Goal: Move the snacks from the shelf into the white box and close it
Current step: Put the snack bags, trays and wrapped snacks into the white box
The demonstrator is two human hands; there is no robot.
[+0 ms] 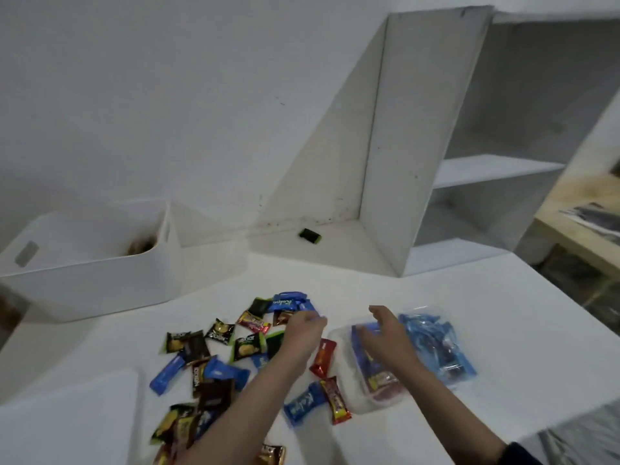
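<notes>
Several wrapped snacks [214, 350], blue, black, green and red, lie scattered on the white table [503, 330]. My left hand [303, 333] reaches over the pile, and its curled fingers close on a blue packet [315, 317] at the far edge. My right hand [385, 337] hovers with spread fingers over a clear plastic tub [359, 397] that holds more snacks, its thumb raised. The white box [90, 273] stands open at the back left, something brown showing inside. One green-black snack [310, 235] lies on the bottom of the white shelf [379, 162].
A flat white lid [67, 421] rests at the front left of the table. A clear bag of blue packets [436, 347] sits right of the tub. A wooden bench [577, 236] stands beyond the table's right edge.
</notes>
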